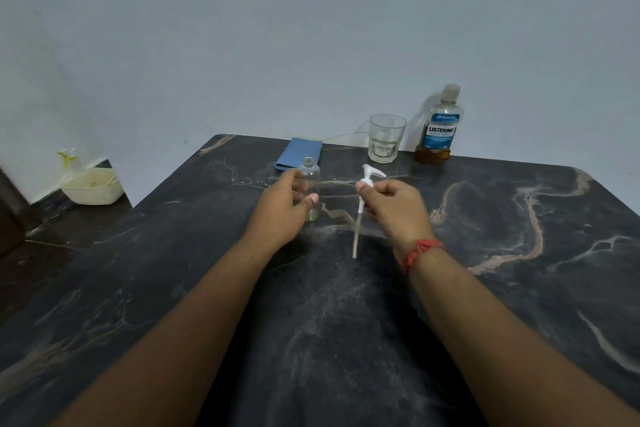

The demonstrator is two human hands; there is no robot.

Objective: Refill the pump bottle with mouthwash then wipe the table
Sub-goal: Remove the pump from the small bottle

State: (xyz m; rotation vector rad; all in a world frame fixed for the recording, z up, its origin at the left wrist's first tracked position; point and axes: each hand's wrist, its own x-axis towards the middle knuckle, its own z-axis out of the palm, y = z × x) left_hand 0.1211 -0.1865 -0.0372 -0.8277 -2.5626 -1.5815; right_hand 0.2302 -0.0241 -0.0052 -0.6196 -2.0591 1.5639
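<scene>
Over the dark table, your left hand curls around the uncapped pump bottle. Just beside it, your right hand pinches the removed pump head.

A plain home room: dark marble table against a bare wall, plastic basket on the floor.

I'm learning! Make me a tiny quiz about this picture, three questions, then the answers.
1. True or false: the pump head is screwed onto the small clear bottle.
2. Which hand holds the pump head?
3. The blue cloth lies: A) beside the drinking glass, B) under the mouthwash bottle, C) on the floor.

Key: 1. False, it is off. 2. The right hand; the left hand holds the bottle. 3. A.
</scene>
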